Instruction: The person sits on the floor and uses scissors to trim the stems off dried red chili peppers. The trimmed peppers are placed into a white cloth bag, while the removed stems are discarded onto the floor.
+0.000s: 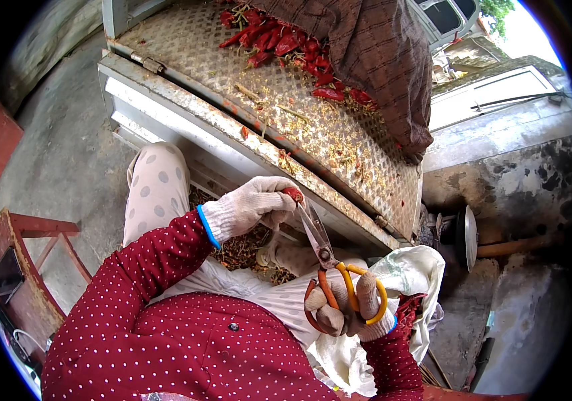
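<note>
My left hand [255,205], in a knitted work glove with a blue cuff, pinches a dried red chili pepper [293,194] between thumb and fingers. My right hand [343,306], gloved too, has its fingers through the orange and yellow handles of metal scissors [322,245]. The blade tips are at the pepper, close to my left fingertips; whether they touch it is hard to tell. Beyond my hands, a pile of red dried chilies [286,42] with stems lies on a metal truck bed [185,55], partly under a brown plaid cloth [366,45]. Loose seeds and stem pieces are scattered before the pile.
A white woven sack [429,265] with red chilies stands beside my right forearm. Chili scraps [240,248] cover the floor between my legs. The bed's hinged side panel [245,155] hangs just past my hands. On the left is a worn wooden chair [40,280] with a phone [8,273].
</note>
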Action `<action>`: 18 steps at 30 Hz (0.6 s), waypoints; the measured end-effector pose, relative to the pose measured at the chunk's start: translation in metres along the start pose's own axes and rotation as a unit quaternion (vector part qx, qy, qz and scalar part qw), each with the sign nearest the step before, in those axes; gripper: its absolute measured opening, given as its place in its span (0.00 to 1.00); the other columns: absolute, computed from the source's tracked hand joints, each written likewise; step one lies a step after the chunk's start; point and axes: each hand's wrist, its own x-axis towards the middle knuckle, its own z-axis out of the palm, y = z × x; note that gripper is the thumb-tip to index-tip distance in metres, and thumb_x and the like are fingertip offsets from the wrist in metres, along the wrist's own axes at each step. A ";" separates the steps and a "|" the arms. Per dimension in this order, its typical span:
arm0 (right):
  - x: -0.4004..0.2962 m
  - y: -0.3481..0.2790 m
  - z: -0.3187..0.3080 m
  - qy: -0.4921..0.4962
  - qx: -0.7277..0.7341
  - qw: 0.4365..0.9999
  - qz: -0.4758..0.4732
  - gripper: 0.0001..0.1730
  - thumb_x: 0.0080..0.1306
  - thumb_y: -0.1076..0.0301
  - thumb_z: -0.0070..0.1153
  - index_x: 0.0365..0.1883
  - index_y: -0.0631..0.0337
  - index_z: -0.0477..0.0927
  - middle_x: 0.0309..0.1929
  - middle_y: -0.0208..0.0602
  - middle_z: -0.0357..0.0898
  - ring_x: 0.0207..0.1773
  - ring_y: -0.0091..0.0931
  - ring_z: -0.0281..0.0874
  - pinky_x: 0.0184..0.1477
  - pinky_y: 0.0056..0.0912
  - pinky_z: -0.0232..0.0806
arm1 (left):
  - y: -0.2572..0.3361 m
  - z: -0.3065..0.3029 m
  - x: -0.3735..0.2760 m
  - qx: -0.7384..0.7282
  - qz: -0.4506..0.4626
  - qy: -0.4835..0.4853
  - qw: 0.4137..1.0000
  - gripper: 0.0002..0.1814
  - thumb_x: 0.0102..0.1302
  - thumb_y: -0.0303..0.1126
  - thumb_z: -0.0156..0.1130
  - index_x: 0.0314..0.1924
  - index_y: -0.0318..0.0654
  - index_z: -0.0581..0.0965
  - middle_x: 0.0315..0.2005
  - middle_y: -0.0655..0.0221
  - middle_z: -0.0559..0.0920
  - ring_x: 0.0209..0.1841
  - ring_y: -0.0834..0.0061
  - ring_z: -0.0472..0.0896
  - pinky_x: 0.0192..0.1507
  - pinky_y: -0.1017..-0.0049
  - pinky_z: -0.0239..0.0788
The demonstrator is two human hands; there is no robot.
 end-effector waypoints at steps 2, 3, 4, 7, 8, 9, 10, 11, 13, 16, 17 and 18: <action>0.000 -0.003 0.008 0.036 0.004 0.999 -0.007 0.60 0.57 0.17 0.54 0.65 0.67 0.70 0.48 0.42 0.85 0.39 0.23 0.83 0.39 0.19 0.74 | 0.004 0.001 0.000 0.002 -0.008 -0.002 1.000 0.11 0.68 0.27 0.60 0.48 0.33 0.80 0.39 0.73 0.82 0.41 0.84 0.78 0.47 0.81 0.71; 0.001 -0.003 0.010 0.035 -0.001 0.999 -0.008 0.60 0.57 0.16 0.53 0.65 0.67 0.70 0.47 0.41 0.85 0.38 0.22 0.82 0.37 0.19 0.74 | 0.011 0.003 -0.003 0.018 -0.017 -0.007 1.000 0.11 0.68 0.27 0.60 0.48 0.33 0.80 0.38 0.73 0.82 0.39 0.85 0.78 0.44 0.81 0.71; 0.001 -0.004 0.012 0.033 -0.006 0.999 -0.010 0.60 0.57 0.16 0.52 0.64 0.68 0.71 0.45 0.40 0.85 0.37 0.21 0.82 0.36 0.18 0.73 | 0.014 0.004 -0.005 0.035 -0.026 -0.012 0.999 0.10 0.67 0.27 0.60 0.48 0.33 0.80 0.37 0.73 0.82 0.37 0.85 0.78 0.42 0.81 0.71; 0.001 -0.002 0.006 -0.015 -0.032 0.999 0.005 0.63 0.56 0.11 0.46 0.59 0.69 0.76 0.33 0.33 0.83 0.28 0.18 0.76 0.27 0.17 0.66 | 0.010 0.001 -0.004 -0.036 -0.020 -0.023 0.999 0.10 0.67 0.27 0.59 0.47 0.33 0.80 0.34 0.74 0.81 0.32 0.86 0.76 0.35 0.83 0.70; -0.001 -0.001 0.004 -0.012 -0.043 0.999 0.013 0.64 0.54 0.10 0.43 0.56 0.70 0.79 0.28 0.29 0.81 0.24 0.17 0.73 0.24 0.17 0.62 | 0.010 0.000 -0.005 -0.055 -0.018 -0.020 0.998 0.10 0.67 0.26 0.59 0.46 0.33 0.80 0.34 0.74 0.81 0.31 0.86 0.76 0.35 0.83 0.69; -0.002 -0.002 0.005 -0.013 -0.050 0.999 0.013 0.64 0.54 0.09 0.42 0.53 0.70 0.80 0.26 0.28 0.78 0.23 0.17 0.71 0.23 0.18 0.60 | 0.011 0.000 -0.005 -0.073 -0.016 -0.019 0.997 0.10 0.67 0.26 0.59 0.46 0.33 0.80 0.33 0.74 0.81 0.31 0.86 0.76 0.34 0.83 0.69; -0.002 -0.003 0.006 -0.014 -0.056 0.998 0.015 0.64 0.54 0.08 0.40 0.50 0.71 0.81 0.23 0.26 0.76 0.22 0.18 0.69 0.23 0.19 0.57 | 0.011 -0.001 -0.005 -0.091 -0.013 -0.017 0.996 0.10 0.66 0.26 0.58 0.46 0.33 0.80 0.33 0.75 0.81 0.31 0.86 0.76 0.34 0.84 0.69; -0.001 -0.004 0.007 -0.017 -0.062 0.998 0.017 0.65 0.53 0.08 0.39 0.47 0.71 0.83 0.21 0.24 0.73 0.21 0.18 0.67 0.22 0.19 0.55 | 0.012 -0.001 -0.007 -0.074 -0.015 -0.011 0.997 0.10 0.66 0.26 0.59 0.46 0.33 0.80 0.32 0.75 0.81 0.31 0.86 0.76 0.34 0.84 0.68; 0.002 -0.002 -0.007 -0.081 -0.007 0.997 0.010 0.57 0.59 0.14 0.42 0.50 0.69 0.81 0.31 0.31 0.79 0.29 0.22 0.74 0.29 0.21 0.61 | 0.013 0.001 -0.007 -0.043 -0.016 -0.008 0.999 0.09 0.66 0.25 0.59 0.46 0.33 0.80 0.32 0.75 0.81 0.30 0.86 0.76 0.34 0.84 0.68; 0.008 0.023 -0.033 -0.109 0.151 0.982 -0.014 0.41 0.66 0.32 0.49 0.53 0.66 0.81 0.47 0.37 0.80 0.43 0.24 0.77 0.39 0.23 0.67 | 0.012 0.004 -0.003 -0.003 -0.004 -0.013 1.000 0.07 0.70 0.33 0.62 0.44 0.40 0.81 0.26 0.81 0.77 0.25 0.90 0.75 0.30 0.85 0.69; 0.008 0.035 -0.041 -0.111 0.210 0.971 -0.024 0.35 0.69 0.39 0.52 0.54 0.65 0.81 0.52 0.38 0.80 0.48 0.25 0.78 0.43 0.24 0.69 | 0.012 0.003 -0.002 -0.003 -0.004 -0.019 1.000 0.07 0.69 0.31 0.61 0.44 0.38 0.81 0.28 0.79 0.78 0.27 0.89 0.75 0.31 0.85 0.69; 0.010 0.041 -0.043 -0.115 0.269 0.956 -0.033 0.29 0.71 0.46 0.54 0.55 0.64 0.80 0.57 0.39 0.79 0.52 0.25 0.78 0.46 0.25 0.70 | 0.014 0.002 -0.003 -0.001 -0.004 -0.023 1.000 0.07 0.68 0.29 0.61 0.44 0.35 0.81 0.29 0.77 0.79 0.28 0.88 0.75 0.32 0.84 0.68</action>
